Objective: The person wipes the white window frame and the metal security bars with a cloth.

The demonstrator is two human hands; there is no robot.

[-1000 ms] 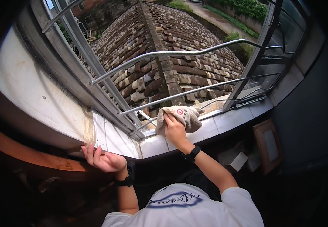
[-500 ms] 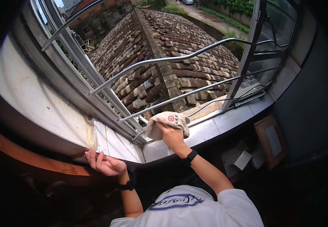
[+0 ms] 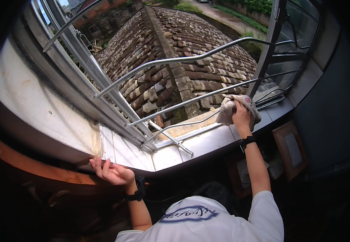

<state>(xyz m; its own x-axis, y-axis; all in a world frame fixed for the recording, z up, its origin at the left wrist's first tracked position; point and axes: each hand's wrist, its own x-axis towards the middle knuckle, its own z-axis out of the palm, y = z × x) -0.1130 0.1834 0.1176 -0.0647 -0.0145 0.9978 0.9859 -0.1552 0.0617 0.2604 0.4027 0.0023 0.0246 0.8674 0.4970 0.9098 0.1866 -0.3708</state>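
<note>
My right hand (image 3: 242,118) grips a beige cloth (image 3: 226,111) with a red print, bunched under the fingers. Cloth and hand are at the lowest window bar (image 3: 201,119), over the right part of the white tiled sill (image 3: 207,146). Part of that bar is hidden behind them. Palm up, my left hand (image 3: 114,173) rests by the sill's front edge at the left corner, its fingers loosely bent and apart, with nothing visible in them. A metal window stay (image 3: 175,141) slants across the sill near the corner.
Curved metal bars (image 3: 199,57) span the window opening, with a tiled roof (image 3: 142,76) outside. An opened glass pane (image 3: 298,36) stands at the right. Below the sill are a wood-framed panel (image 3: 290,150) and, at left, a curved wooden edge (image 3: 42,167).
My right hand has moved the cloth rightward and farther away along the sill and bar, uncovering the metal stay by the corner. My left hand has hardly moved.
</note>
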